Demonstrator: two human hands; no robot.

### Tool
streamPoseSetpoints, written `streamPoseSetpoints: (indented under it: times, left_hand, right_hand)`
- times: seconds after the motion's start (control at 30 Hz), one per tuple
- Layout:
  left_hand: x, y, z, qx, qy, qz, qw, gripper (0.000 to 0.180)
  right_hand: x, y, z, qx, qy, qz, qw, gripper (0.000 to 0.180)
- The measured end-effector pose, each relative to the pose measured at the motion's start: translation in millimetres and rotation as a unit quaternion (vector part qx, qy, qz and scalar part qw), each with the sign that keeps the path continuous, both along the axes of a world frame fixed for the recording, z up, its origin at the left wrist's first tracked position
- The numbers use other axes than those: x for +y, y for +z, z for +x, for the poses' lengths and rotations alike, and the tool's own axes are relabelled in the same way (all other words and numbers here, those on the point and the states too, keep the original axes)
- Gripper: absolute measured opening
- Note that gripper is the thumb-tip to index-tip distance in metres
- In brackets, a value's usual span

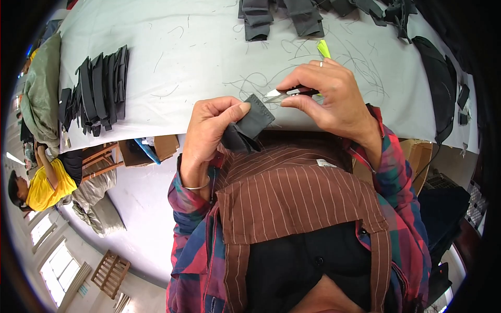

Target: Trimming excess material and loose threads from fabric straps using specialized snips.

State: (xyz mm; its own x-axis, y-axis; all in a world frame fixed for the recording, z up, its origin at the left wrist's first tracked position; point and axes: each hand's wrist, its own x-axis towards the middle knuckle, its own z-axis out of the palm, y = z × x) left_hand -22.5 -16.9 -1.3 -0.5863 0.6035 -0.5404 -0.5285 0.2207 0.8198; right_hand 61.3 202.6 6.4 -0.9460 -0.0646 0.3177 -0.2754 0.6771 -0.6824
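Note:
My left hand is closed on a dark grey folded fabric piece, thumb on top near its stitched edge. The piece is held up by the table's near edge, and part of it hangs below my fingers. Between the fingers and thumb of my right hand is a pair of thread snips with black handles. Its blade tips point left and lie close to the stitched corner of the fabric; whether they touch it I cannot tell. Just beyond my right hand shows a bright yellow-green strip.
Loose threads are scattered over the white table. A row of dark fabric strips lies at the left, more folded pieces at the far side. A black bundle rests at the right. A person in yellow is at the far left.

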Motion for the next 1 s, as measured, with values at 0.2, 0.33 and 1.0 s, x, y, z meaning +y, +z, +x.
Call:
streamPoseSetpoints:
  times: [0.2,0.33,1.0]
  left_hand:
    - [2.0,-1.5,3.0,0.034,-0.008,-0.007,0.999,0.017]
    - [1.7,-2.2,2.9,0.049,-0.011,-0.010,0.999,0.017]
    - [1.7,-1.0,4.2,0.029,0.025,-0.001,0.999,0.017]
  right_hand:
    - [-1.5,-0.7,0.0,0.008,0.003,0.033,0.999,0.014]
    - [-1.8,1.1,0.9,-0.001,0.003,0.041,0.999,0.015]
    - [-12.8,-7.2,10.4,-0.078,-0.056,-0.096,0.991,0.014]
